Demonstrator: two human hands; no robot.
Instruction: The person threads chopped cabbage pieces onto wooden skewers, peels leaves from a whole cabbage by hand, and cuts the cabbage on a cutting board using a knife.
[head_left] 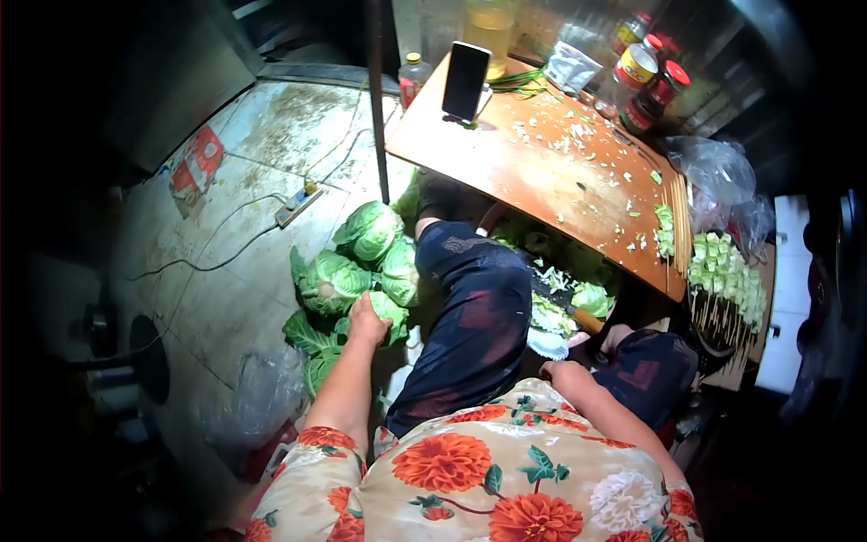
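My left hand reaches down to a pile of green cabbages and grips a cabbage at the pile's near right side, its fingers partly hidden against the leaves. Beside that one lie more heads, including a large cabbage and another cabbage farther back. My right hand is low by my right thigh; its fingers are mostly out of sight. Just beyond it are a knife with a wooden handle, seen only in part, and chopped cabbage under the table edge.
The wooden table carries cabbage scraps, a propped phone, jars and wooden skewers. Skewered cabbage pieces stand at right. A power strip with cords and a plastic bag lie on the floor. A pole rises beside the table.
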